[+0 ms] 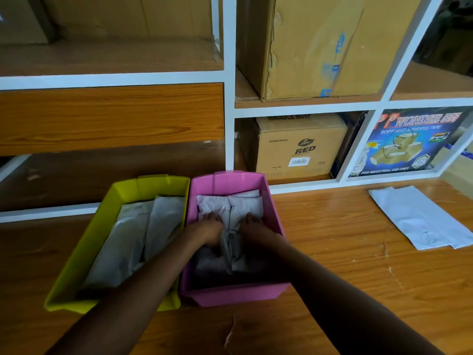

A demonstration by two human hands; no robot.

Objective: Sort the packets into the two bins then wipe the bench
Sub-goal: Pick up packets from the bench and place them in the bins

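While both forearms reach in from the near edge, we record the surroundings first. A white-framed shelf unit [229,98] stands behind the desk [332,252]. It holds a large cardboard box [320,47], a smaller carton marked "RED" [299,147] and a blue tape box [409,142]. A few flat grey packets [419,219] lie loose on the desk to the right, well apart from both bins. The left forearm crosses the near right corner of the yellow-green bin [76,278] and hides part of its contents.

The pink bin [227,176] stands just beside the yellow-green one, their walls touching or nearly so. Both grips are inside it. The left grip [207,233] and the right grip [256,230] rest palm down on the pale packets [230,203], fingers laid on them and pressing, closed round nothing that we can see. A crumpled grey fold rises between the two grips.

The pink bin's packets are whitish-grey, soft and creased, and fill the far half. The long grey packets [128,239] in the yellow-green bin lie lengthwise and overlap.
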